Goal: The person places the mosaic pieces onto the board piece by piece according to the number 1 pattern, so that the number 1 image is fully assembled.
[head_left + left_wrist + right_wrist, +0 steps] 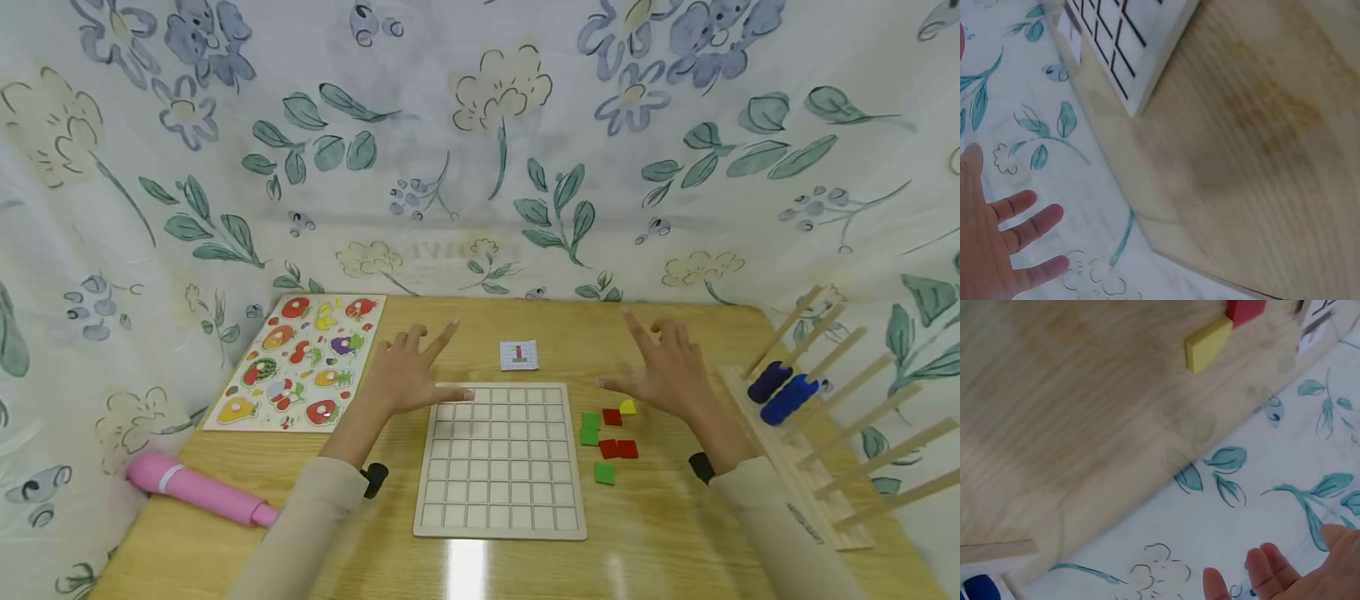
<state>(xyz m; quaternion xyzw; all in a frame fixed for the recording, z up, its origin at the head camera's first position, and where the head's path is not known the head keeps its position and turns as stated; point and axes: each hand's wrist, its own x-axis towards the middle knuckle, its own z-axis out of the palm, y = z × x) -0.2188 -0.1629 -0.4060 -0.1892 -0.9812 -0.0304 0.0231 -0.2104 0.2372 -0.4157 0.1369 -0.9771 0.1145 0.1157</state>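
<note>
Both hands hover over the table with fingers spread and nothing held. The left hand (405,371) is above the upper left corner of a pale wooden grid board (498,460); its fingers also show in the left wrist view. To the right of the board is the right hand (663,371), near a yellow rounded piece (627,407). Beside the board lie green tiles (604,473) and red tiles (612,417). A small card (519,355) printed with a red and green figure on a grid lies behind the board.
At the left stands a knobbed fruit puzzle board (250,412), with a pink wand-shaped object (217,500) in front. A wooden peg rack (783,454) with dark blue pieces (789,398) runs along the right edge. Floral cloth (480,167) hangs behind the table.
</note>
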